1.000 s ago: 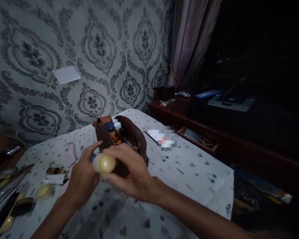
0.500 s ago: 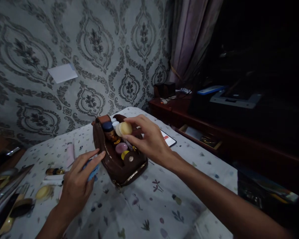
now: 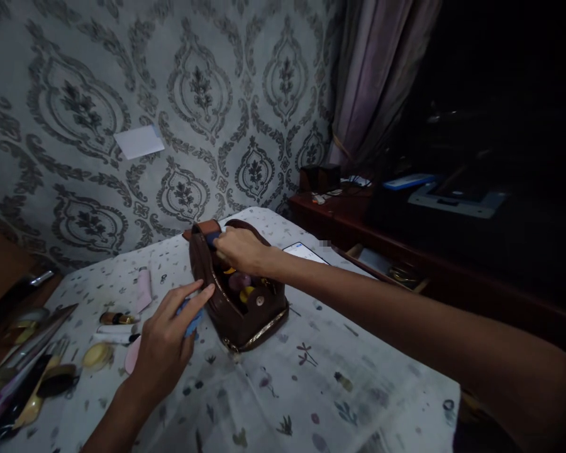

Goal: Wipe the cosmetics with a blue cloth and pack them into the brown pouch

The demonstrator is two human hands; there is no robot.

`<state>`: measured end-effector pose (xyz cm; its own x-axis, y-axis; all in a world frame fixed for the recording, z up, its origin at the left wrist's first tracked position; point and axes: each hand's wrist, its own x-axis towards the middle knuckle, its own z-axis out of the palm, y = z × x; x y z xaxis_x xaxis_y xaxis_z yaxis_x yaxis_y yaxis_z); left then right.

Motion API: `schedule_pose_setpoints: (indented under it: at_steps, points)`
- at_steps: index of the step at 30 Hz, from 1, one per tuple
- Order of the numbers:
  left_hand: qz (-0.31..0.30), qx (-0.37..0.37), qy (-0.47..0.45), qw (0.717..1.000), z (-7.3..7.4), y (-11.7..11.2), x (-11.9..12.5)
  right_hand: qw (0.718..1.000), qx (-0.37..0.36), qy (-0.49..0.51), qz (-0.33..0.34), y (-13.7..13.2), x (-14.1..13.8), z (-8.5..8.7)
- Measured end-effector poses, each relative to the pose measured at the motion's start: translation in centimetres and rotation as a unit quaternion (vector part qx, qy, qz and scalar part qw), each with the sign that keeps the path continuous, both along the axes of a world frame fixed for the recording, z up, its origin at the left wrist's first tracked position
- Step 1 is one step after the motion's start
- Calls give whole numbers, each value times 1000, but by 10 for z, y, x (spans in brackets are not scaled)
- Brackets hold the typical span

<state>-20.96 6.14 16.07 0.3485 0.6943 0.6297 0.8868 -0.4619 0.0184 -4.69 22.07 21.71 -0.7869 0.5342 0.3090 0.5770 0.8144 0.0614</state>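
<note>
A brown zip bag (image 3: 224,324) stands open on the patterned cloth, with bottles and jars inside. My right hand (image 3: 243,250) reaches into its far part with curled fingers. Whatever those fingers hold is hidden. Beside the hand shows a dark blue cap (image 3: 212,239); nearer me in the bag are a pink round lid (image 3: 239,280) and a yellow item (image 3: 246,294). My left hand (image 3: 170,330) is open, its fingertips at the bag's left side. A blue object (image 3: 193,319), partly covered, lies under that hand.
Left of my left hand lie a pink tube (image 3: 143,289), a small gold-and-dark bottle (image 3: 116,318), a yellow round item (image 3: 97,357) and several brushes. A phone (image 3: 305,253) rests behind the bag. To the right is a desk with an open drawer (image 3: 387,267).
My right hand has gone down into the bag; the small yellow-and-white round container it held is out of sight. My left hand stays beside the bag. The view has shifted slightly.
</note>
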Motion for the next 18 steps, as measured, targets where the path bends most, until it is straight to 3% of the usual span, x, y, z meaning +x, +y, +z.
schedule_pose_setpoints:
  at_steps: [6,12,18]
  points:
    - [9,5,14,1000,0,0,0,994,-19,-105,9,7,-10,-4]
    - [6,-1,17,1000,-1,0,-1,993,-40,-112,14,7,-10,-3]
    - [2,-6,12,1000,1,-2,-2,989,-113,-96,24,6,-11,-5]
